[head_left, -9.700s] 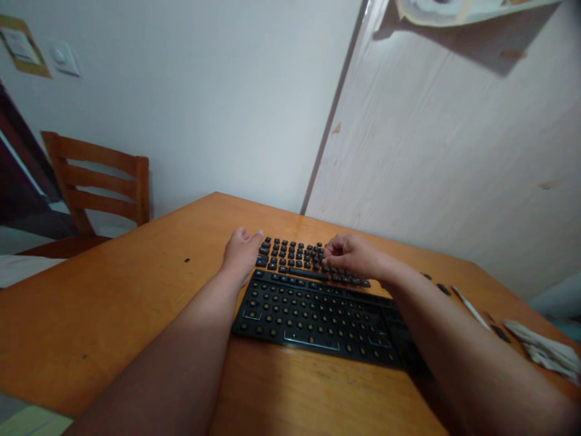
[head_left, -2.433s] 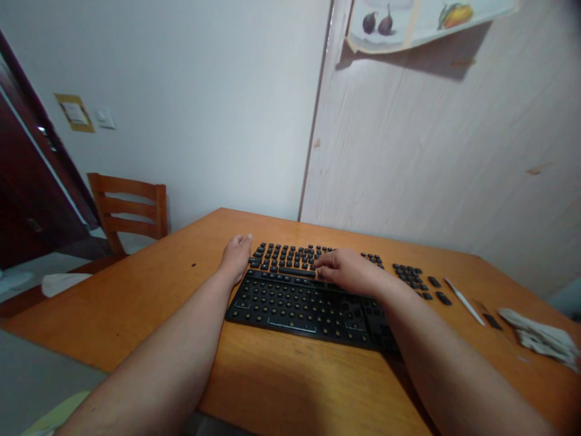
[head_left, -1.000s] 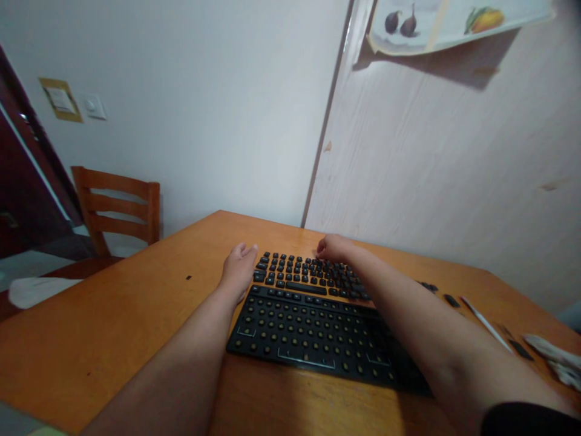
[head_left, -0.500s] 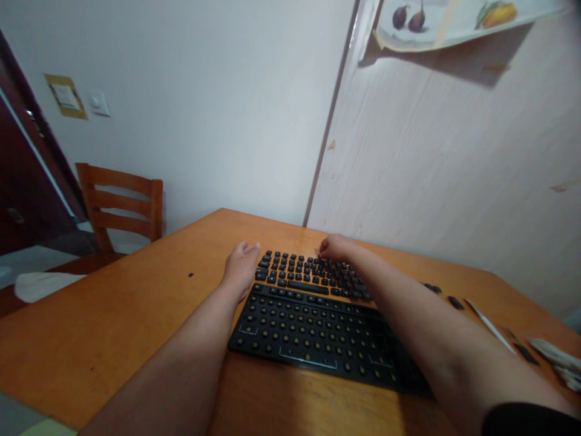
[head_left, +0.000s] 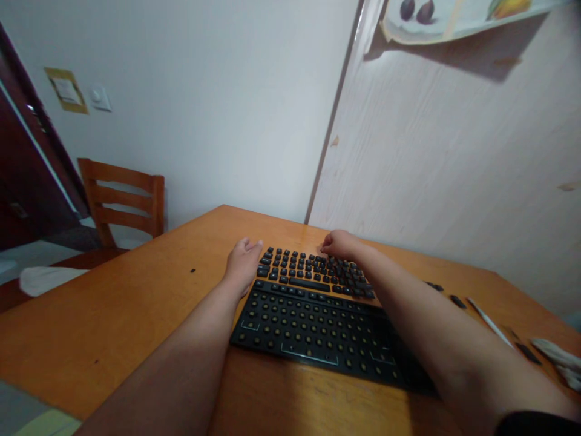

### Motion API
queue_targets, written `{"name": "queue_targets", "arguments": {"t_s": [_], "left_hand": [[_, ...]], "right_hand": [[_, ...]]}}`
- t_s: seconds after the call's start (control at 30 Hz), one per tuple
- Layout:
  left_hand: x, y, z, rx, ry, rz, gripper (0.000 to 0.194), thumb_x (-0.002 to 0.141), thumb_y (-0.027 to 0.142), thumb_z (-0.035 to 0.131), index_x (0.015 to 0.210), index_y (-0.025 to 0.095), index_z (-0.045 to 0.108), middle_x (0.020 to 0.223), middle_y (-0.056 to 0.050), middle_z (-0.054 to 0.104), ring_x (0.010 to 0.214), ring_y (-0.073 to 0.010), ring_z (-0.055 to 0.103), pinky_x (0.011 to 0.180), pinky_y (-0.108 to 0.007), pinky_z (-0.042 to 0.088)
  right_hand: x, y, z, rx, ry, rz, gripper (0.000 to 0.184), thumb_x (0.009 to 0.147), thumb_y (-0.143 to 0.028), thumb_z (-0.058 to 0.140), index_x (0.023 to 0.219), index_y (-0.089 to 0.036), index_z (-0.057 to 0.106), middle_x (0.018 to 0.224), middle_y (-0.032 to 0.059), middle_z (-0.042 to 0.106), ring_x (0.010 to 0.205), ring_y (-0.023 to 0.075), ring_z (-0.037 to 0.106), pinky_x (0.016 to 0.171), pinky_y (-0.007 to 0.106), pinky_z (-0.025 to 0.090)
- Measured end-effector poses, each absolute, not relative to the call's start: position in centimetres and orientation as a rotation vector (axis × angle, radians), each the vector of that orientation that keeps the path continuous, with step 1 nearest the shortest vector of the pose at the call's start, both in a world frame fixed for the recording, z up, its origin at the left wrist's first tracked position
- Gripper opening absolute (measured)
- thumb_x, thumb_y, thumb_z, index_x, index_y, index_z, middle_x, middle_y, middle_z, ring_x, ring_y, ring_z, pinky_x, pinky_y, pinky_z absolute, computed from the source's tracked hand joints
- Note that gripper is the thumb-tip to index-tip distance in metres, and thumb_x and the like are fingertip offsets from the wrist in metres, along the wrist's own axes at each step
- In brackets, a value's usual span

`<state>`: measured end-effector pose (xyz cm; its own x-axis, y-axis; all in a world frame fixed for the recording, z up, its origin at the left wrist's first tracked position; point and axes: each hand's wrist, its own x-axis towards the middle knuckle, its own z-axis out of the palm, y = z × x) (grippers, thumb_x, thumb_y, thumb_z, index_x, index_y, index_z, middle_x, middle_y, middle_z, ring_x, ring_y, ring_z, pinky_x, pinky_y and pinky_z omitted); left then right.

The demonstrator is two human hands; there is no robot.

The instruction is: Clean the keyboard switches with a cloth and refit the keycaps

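Note:
Loose black keycaps [head_left: 309, 285] lie in rows on the table just behind a black keyboard base [head_left: 308, 358]. Most of the base shows bare key posts, with a strip of keys along its far edge. My left hand [head_left: 242, 266] rests at the left end of the keycap rows, fingers apart and holding nothing. At the back of the rows, my right hand [head_left: 340, 244] is closed in a pinch on a small dark keycap [head_left: 322, 250]. My right forearm covers the right part of the base and some keycaps.
Right of my forearm lie more dark keys [head_left: 457, 301], a thin white stick [head_left: 490, 324] and a whitish cloth-like bundle [head_left: 560, 360]. A small black piece [head_left: 193, 270] sits on the table [head_left: 149, 303] at left. Beyond are a wooden chair [head_left: 124, 197] and the wall [head_left: 227, 109].
My right hand has lifted slightly up and away from the back row, with the small dark keycap at its fingertips. My left hand stays put. The whole view has shifted slightly.

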<state>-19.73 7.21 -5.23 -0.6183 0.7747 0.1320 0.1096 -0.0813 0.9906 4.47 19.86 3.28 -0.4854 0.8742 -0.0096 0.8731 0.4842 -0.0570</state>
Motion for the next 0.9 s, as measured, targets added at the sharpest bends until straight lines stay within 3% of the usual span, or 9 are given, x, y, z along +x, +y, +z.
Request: {"name": "queue_targets", "arguments": {"t_s": [0.2, 0.43, 0.9], "left_hand": [[-19.5, 7.1, -4.9, 0.905, 1.66, 1.738, 0.072, 0.086, 0.049, 0.064, 0.145, 0.014, 0.042, 0.141, -0.018, 0.055, 0.118, -0.0254, 0.061, 0.099, -0.037, 0.047], [-19.4, 7.1, -4.8, 0.909, 1.672, 1.732, 0.07, 0.086, 0.048, 0.063, 0.144, 0.014, 0.043, 0.142, -0.018, 0.054, 0.122, -0.0257, 0.058, 0.1, -0.037, 0.046], [-19.4, 7.2, -4.7, 0.892, 1.655, 1.749, 0.071, 0.086, 0.047, 0.064, 0.145, 0.014, 0.042, 0.142, -0.019, 0.054, 0.122, -0.0255, 0.058, 0.102, -0.037, 0.045]], "right_hand": [[5.8, 16.1, 5.3, -1.445, -2.694, 0.135, 0.02, 0.084, -0.033, 0.065, 0.093, -0.021, 0.079, 0.091, 0.0083, 0.077, 0.083, 0.0211, 0.067, 0.071, 0.029, 0.046], [8.4, 9.6, 6.0, -1.164, -2.768, 0.376, 0.017, 0.085, -0.027, 0.061, 0.082, -0.019, 0.075, 0.072, 0.0029, 0.07, 0.063, 0.0147, 0.058, 0.059, 0.027, 0.041], [10.0, 7.0, 3.7, -1.056, -2.802, 0.491, 0.01, 0.084, -0.023, 0.064, 0.082, -0.018, 0.073, 0.08, 0.0022, 0.069, 0.073, 0.0148, 0.061, 0.068, 0.026, 0.044]]}}
